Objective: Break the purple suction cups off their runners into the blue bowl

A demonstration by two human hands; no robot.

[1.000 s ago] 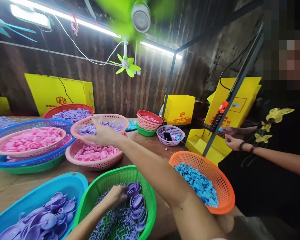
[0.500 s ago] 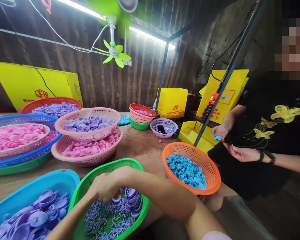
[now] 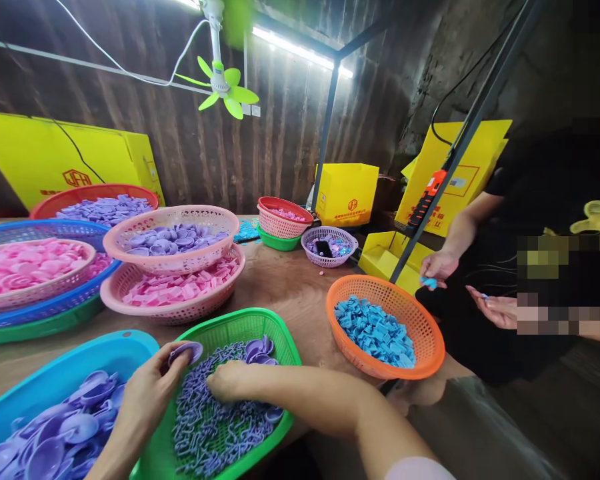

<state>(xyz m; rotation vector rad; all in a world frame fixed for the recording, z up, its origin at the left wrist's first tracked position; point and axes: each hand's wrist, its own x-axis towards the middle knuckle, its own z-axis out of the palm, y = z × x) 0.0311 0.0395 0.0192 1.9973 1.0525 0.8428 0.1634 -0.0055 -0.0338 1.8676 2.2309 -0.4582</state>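
My left hand (image 3: 147,387), closed at the fingertips, grips a purple dish-shaped plastic piece (image 3: 189,352) above the left rim of a green basket (image 3: 286,347). Inside that basket my right hand (image 3: 230,381) is closed, its fingertips pressed among small purple hook-shaped pieces (image 3: 200,427); whatever they pinch is hidden. A few more purple dish-shaped pieces (image 3: 260,348) lie at the basket's far right side. Left of it, a light blue tub (image 3: 10,407) holds a heap of larger-looking purple dish-shaped pieces (image 3: 80,427).
An orange basket (image 3: 435,347) of blue pieces stands to the right. Stacked pink baskets (image 3: 110,293) and a blue basket (image 3: 100,233) hold pink and purple parts. A slanted metal post (image 3: 455,160) rises by a co-worker, whose hand (image 3: 440,267) holds a small blue piece.
My hands, crossed over each other before, are now apart. My left hand shows at the basket's left rim with the purple piece, and my right hand is lower among the hooks.
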